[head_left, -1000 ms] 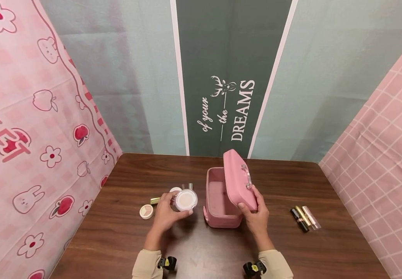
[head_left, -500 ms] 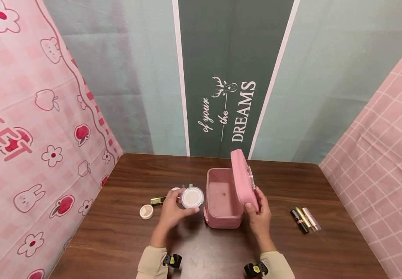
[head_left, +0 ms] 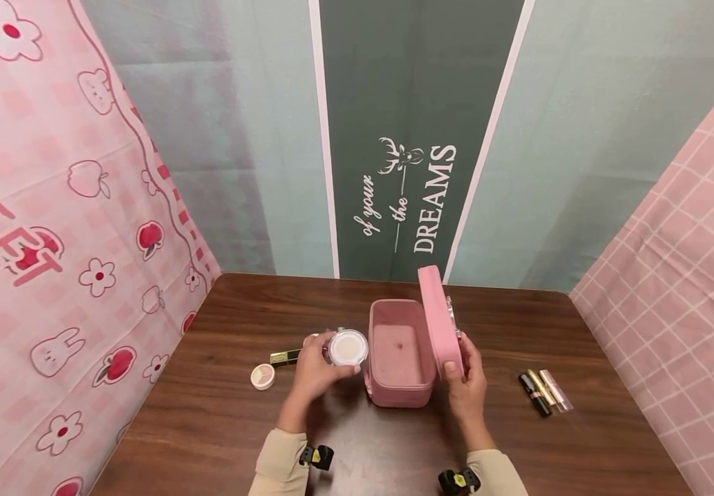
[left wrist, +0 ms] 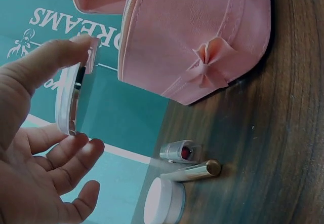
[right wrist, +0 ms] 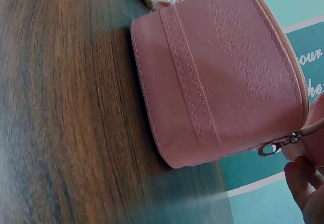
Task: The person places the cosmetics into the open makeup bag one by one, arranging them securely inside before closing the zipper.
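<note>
My left hand (head_left: 318, 372) pinches a round makeup compact (head_left: 348, 346) by its edge, thumb on one side and fingers on the other, just left of the case. In the left wrist view the compact (left wrist: 68, 100) appears edge-on, above the table. A pink cosmetic case (head_left: 401, 395) stands unzipped in the middle, its inside bare. My right hand (head_left: 468, 389) grips the front end of its raised lid (head_left: 436, 317), which leans to the right. A zipper pull (right wrist: 271, 148) hangs at the case corner in the right wrist view, beside my fingertips (right wrist: 298, 176).
Left of the case lie a three-shade round palette (head_left: 262, 377) and a black-and-gold item (head_left: 285, 357). A white-lidded jar (left wrist: 164, 201), a gold tube (left wrist: 192, 172) and a clear-capped lipstick (left wrist: 180, 151) stand nearby. Right lie black (head_left: 534, 395), gold (head_left: 541, 388) and pink (head_left: 556, 390) tubes.
My left hand has carried the compact rightward, closer to the case. My right hand has swung the lid farther right, baring more of the inside.
</note>
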A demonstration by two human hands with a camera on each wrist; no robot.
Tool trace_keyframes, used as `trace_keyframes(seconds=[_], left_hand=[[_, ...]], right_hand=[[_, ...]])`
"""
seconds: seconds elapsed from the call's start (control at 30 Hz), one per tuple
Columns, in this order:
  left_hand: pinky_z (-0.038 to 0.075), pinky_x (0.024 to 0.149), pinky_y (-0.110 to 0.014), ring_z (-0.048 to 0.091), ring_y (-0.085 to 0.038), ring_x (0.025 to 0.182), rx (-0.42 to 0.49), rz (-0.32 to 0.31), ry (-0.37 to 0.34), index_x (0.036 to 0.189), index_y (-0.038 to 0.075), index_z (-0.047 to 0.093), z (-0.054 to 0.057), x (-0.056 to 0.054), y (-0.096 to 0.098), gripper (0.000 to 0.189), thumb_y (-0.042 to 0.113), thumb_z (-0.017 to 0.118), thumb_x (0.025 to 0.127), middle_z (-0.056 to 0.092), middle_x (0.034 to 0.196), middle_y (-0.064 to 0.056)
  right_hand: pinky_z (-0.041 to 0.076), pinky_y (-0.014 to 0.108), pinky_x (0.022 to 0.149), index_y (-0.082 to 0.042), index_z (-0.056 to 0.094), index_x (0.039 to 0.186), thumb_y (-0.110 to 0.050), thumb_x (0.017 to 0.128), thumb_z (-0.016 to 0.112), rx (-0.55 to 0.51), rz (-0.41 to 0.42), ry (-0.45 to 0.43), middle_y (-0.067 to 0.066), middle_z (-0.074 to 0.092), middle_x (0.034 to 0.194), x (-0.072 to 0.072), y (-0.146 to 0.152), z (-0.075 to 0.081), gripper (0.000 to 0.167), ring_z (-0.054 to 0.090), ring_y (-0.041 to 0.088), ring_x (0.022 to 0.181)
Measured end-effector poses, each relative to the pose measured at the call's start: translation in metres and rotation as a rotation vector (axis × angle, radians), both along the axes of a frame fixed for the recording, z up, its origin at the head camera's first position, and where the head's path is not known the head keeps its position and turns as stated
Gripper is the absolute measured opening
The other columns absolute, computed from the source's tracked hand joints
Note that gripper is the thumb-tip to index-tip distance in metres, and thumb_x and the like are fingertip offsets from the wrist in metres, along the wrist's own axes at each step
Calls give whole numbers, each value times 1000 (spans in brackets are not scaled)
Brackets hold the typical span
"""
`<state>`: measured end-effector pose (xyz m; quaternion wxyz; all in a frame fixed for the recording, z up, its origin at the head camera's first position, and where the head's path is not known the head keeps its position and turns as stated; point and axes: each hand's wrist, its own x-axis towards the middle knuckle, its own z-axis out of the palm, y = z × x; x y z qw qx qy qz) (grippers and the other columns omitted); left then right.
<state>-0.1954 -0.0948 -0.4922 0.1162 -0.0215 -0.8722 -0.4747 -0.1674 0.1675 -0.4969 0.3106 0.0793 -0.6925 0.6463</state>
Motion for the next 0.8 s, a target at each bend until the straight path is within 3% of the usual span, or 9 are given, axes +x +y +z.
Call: trace_keyframes(seconds=[0.07, 0.23, 0.47, 0.57, 0.7, 0.8], left_hand=[[42, 76, -39, 51, -25, 88, -18, 4, -9, 115, 2, 61, 1, -2, 2, 76, 29, 90, 50, 55, 100, -10], [41, 77, -41, 50, -25, 89, -9, 9, -25, 114, 2, 61, 6, -4, 5, 73, 26, 90, 51, 55, 97, -9], [40, 70, -37, 48, -22, 81, -12, -14, 38, 108, -3, 60, 12, -5, 12, 71, 24, 90, 50, 52, 88, -7], [41, 71, -38, 49, -23, 82, -8, -27, 0, 110, -3, 59, 16, -7, 15, 73, 26, 90, 50, 52, 90, -9], [42, 76, -41, 51, -25, 87, -1, -25, -66, 116, -1, 58, 21, -12, 19, 78, 28, 91, 50, 53, 97, -11], [42, 78, -42, 52, -26, 89, -10, -17, -78, 117, 0, 58, 24, -15, 21, 80, 29, 91, 51, 54, 99, -11]], right_hand=[[40, 14, 80, 12, 41, 129, -2, 90, 51, 3, -11, 2, -13, 54, 116, 1, 2, 0, 43, 52, 4, 99], [40, 13, 76, 15, 42, 125, -8, 92, 45, -14, -42, 1, -16, 56, 107, 3, 6, 0, 40, 52, 3, 92], [36, 14, 80, 16, 44, 120, -7, 93, 39, 9, -62, 31, -18, 53, 107, 3, 7, -2, 36, 49, 2, 93], [33, 16, 80, 1, 53, 115, -14, 95, 39, -12, -73, 29, -16, 52, 104, 4, 9, -4, 28, 47, 3, 92], [31, 17, 81, -20, 51, 112, -19, 97, 37, -56, -62, 26, -13, 52, 101, 5, 11, -6, 21, 46, 5, 92], [31, 17, 85, -10, 51, 116, -19, 98, 34, -58, -56, 18, -14, 52, 105, 5, 11, -6, 26, 46, 5, 97]])
